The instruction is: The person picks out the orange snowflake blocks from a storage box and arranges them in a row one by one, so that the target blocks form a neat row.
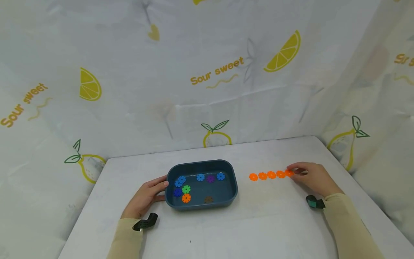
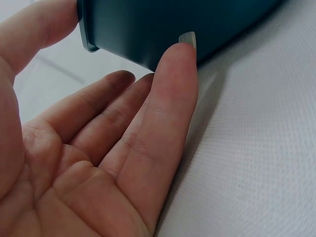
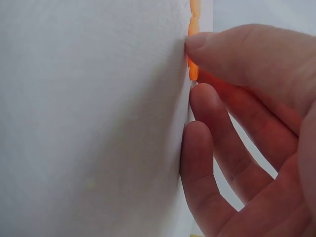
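A dark blue rectangular tray [image 1: 202, 207] stands on the white table, with several round, notched plastic discs inside. My left hand [image 1: 143, 197] touches its left side from outside. In the left wrist view, a thumb meets the rim [image 2: 88, 42] and a long-nailed finger [image 2: 165, 103] rests against the wall, the fingers mostly extended. To the right of the tray, several orange notched discs [image 1: 271, 175] lie edge to edge in a row. My right hand [image 1: 310, 177] pinches the rightmost orange disc [image 3: 193, 69], its thumb [image 3: 237, 47] on the near face. Whether the discs interlock I cannot tell.
In the tray lie light blue discs [image 1: 200, 177], a purple disc [image 1: 210, 178], a dark blue disc [image 1: 177, 192], a green disc [image 1: 186, 189], an orange disc [image 1: 186, 198] and a brown disc [image 1: 208, 199]. A lemon-printed white curtain [image 1: 136, 118] hangs along the table's back edge.
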Demonstrator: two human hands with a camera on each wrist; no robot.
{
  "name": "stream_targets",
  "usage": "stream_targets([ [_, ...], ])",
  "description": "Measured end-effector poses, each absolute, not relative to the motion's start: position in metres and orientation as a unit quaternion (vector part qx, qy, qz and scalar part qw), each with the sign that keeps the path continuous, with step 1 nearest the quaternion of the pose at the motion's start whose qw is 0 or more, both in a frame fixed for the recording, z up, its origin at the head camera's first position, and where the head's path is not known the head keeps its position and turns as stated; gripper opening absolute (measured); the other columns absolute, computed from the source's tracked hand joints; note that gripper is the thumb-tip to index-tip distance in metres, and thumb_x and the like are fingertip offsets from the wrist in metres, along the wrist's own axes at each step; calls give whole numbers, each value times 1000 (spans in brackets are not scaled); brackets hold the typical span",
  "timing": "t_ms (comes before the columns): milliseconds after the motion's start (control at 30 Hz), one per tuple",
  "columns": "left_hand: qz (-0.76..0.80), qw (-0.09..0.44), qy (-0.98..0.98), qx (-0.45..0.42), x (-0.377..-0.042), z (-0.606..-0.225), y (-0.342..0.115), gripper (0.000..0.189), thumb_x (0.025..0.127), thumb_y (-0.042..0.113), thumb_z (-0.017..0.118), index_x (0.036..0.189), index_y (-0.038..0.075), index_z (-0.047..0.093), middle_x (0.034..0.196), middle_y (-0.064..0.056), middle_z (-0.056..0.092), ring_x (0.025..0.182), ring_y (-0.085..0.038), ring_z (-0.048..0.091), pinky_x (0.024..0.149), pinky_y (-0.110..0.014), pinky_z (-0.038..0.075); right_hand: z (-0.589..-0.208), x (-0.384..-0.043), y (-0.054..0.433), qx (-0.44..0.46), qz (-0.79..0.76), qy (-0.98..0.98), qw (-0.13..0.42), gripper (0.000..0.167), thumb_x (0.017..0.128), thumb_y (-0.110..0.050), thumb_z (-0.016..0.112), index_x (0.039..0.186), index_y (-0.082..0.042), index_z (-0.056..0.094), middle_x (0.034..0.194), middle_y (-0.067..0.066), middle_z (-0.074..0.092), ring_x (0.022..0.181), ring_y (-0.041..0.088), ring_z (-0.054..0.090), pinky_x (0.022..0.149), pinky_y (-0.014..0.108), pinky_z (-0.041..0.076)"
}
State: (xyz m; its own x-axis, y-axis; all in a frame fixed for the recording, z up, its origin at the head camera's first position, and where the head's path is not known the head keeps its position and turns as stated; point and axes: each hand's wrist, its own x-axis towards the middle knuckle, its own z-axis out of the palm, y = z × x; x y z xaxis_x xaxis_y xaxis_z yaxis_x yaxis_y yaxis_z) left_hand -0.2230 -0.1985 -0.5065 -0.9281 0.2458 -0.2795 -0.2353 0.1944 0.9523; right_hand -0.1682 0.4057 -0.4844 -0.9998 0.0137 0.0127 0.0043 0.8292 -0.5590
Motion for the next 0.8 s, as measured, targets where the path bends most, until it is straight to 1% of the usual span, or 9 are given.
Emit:
stream_targets([
  [200, 638, 191, 746, 5, -223, -508, -198, 67, 103, 43, 74, 159, 11, 55, 163, -11, 56, 137, -25, 63, 100, -41, 64, -484, -168, 406, -1, 298, -955, 9, 29, 100, -23, 78, 128, -16, 79, 121, 14, 78, 112, 36, 71, 96, 55, 58],
  [433, 636, 191, 748, 1, -223, -508, -200, 67, 103, 43, 74, 159, 12, 56, 163, -11, 56, 138, -25, 62, 101, -40, 64, -484, -169, 405, 2, 295, -955, 5, 31, 100, -28, 79, 128, -15, 79, 121, 15, 78, 112, 37, 72, 96, 57, 59],
  [533, 637, 191, 747, 2, -223, -507, -202, 67, 103, 44, 74, 159, 12, 56, 163, -11, 56, 139, -25, 62, 101, -40, 64, -481, -170, 404, 7, 285, -958, 15, 33, 100, -29, 78, 130, -16, 78, 118, 14, 79, 109, 37, 73, 90, 49, 59],
  [633, 637, 188, 748, 5, -223, -507, -202, 68, 102, 45, 74, 159, 12, 55, 164, -11, 55, 140, -26, 61, 101, -40, 64, -476, -171, 403, 13, 285, -958, 33, 35, 101, -29, 77, 134, -16, 76, 118, 14, 79, 108, 36, 74, 85, 40, 58],
  [733, 637, 190, 747, 7, -224, -507, -201, 68, 102, 46, 75, 159, 13, 56, 165, -9, 54, 143, -27, 59, 102, -40, 64, -469, -171, 397, 25, 304, -951, 45, 36, 103, -29, 76, 136, -15, 74, 123, 13, 79, 109, 35, 75, 84, 32, 58],
  [800, 639, 192, 745, 9, -225, -508, -199, 68, 102, 46, 75, 158, 14, 57, 165, -9, 54, 143, -28, 59, 102, -41, 63, -463, -173, 389, 35, 320, -946, 41, 37, 104, -31, 75, 137, -15, 74, 126, 11, 78, 112, 35, 75, 84, 27, 59],
])
